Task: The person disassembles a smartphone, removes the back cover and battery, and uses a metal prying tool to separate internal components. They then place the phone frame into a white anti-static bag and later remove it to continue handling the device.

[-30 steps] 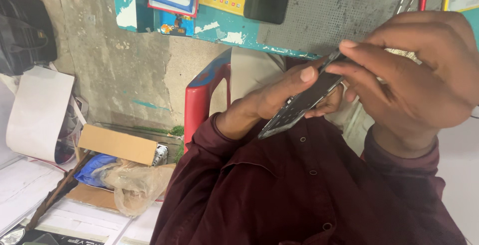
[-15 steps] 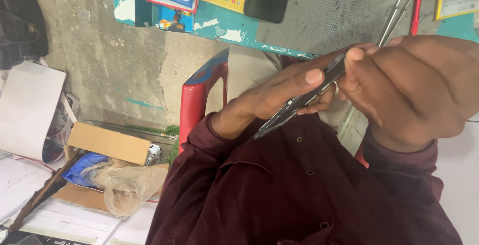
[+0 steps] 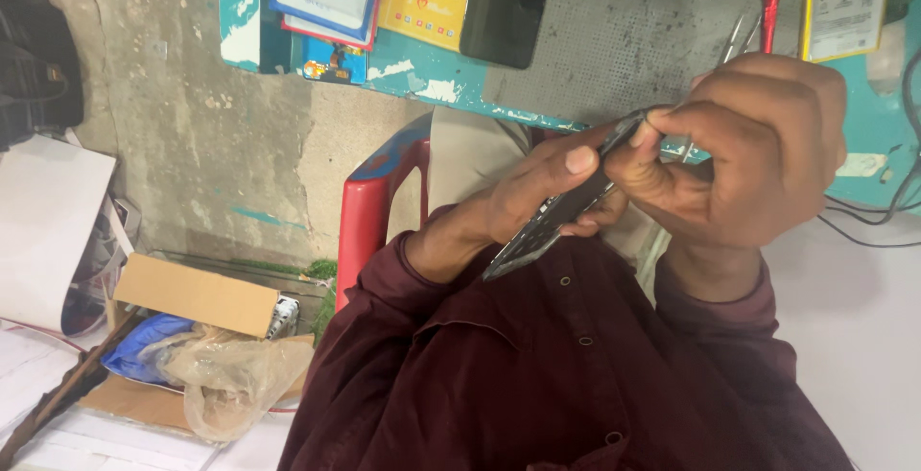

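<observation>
My left hand (image 3: 537, 198) holds a thin, flat, dark phone part (image 3: 561, 207) edge-on, close above my dark red shirt (image 3: 537, 375). My thumb lies on top and my other fingers curl under it. My right hand (image 3: 748, 159) is closed tight, pinching the top end of the part. Behind my hands is a grey mat (image 3: 624, 30) on a blue-green table (image 3: 422, 73). A red plastic chair (image 3: 374, 212) stands near. A brown cardboard box (image 3: 197, 294) lies on the floor.

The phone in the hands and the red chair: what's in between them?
In the head view, only the left hand and its maroon sleeve lie between the phone and the red chair.
</observation>
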